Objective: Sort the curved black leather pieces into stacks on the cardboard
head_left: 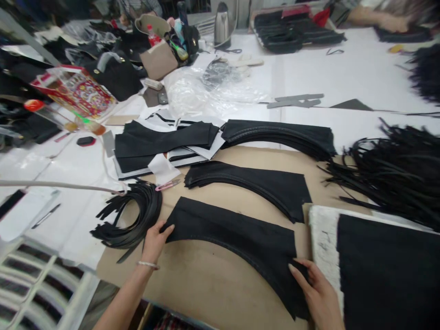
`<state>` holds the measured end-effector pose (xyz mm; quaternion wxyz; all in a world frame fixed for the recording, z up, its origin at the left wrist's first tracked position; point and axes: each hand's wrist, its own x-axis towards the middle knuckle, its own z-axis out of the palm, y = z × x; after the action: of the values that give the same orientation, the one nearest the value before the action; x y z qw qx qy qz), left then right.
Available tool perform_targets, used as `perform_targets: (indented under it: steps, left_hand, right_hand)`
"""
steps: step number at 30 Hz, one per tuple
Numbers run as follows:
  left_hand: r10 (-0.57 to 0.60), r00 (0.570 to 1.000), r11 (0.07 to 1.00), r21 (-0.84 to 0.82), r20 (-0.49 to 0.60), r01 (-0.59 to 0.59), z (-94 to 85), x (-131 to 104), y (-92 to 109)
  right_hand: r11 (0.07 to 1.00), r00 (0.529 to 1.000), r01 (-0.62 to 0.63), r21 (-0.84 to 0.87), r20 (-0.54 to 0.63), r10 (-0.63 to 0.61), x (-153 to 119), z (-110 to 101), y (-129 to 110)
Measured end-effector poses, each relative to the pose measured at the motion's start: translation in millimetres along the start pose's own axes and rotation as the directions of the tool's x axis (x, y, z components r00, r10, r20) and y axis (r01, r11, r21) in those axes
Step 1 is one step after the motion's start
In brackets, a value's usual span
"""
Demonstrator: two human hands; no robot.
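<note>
A black fabric panel (237, 236) with one curved edge lies flat on the brown cardboard (206, 284) in front of me. My left hand (155, 240) pinches its left end between thumb and fingers. At the other end, my right hand (314, 286) grips the right edge with the thumb on top. Just beyond is a stack of similar curved black panels (247, 183), with another such stack (278, 135) behind it. Beside my left hand rests a coiled bundle of black strips (146, 211). Pink thread snips (167, 185) lie behind the panel.
Loose black strips (388, 169) heap up at the right, near a white-edged board with black material (388, 270). More black and white pieces (161, 142) lie back left. A white slatted crate (37, 284) stands front left. Across the table are plastic wrap (195, 91), a kettle (222, 27) and another person's hand (393, 22).
</note>
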<state>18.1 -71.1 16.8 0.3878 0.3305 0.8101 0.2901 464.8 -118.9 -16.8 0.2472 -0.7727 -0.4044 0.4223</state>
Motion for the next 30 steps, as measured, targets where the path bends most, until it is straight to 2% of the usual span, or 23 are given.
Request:
perform_targets:
  steps: [2,5,9,15,22,30]
  left_hand:
    - [0.01,0.998,0.983,0.186,-0.062,0.001,-1.3,2,-4]
    - [0.033,0.996,0.906,0.423,-0.079,0.004,-0.9,4,-6]
    - [-0.004,0.995,0.829,0.557,-0.101,0.06,-1.7,3,-4]
    - [-0.025,0.995,0.807,0.586,-0.1,0.079,-3.6,2,-3]
    - [-0.03,0.995,0.771,0.632,-0.09,0.08,0.0,5,-13]
    - [0.014,0.991,0.87,0.49,-0.133,0.054,4.2,4,-23]
  right_hand:
    - [0.998,0.998,0.057,0.006,-0.029,-0.057,4,5,-8]
    - [0.998,0.996,0.064,0.007,-0.061,-0.063,6,10,-9]
    - [0.995,0.994,0.091,-0.04,-0.055,-0.093,-2,11,-5]
    - [0.989,0.992,0.106,-0.103,-0.064,-0.113,1,10,-17]
    - [0.973,0.992,0.1,-0.207,-0.048,-0.113,12,12,-23]
    - [0.968,0.993,0.068,-0.243,-0.073,-0.088,15,15,-11]
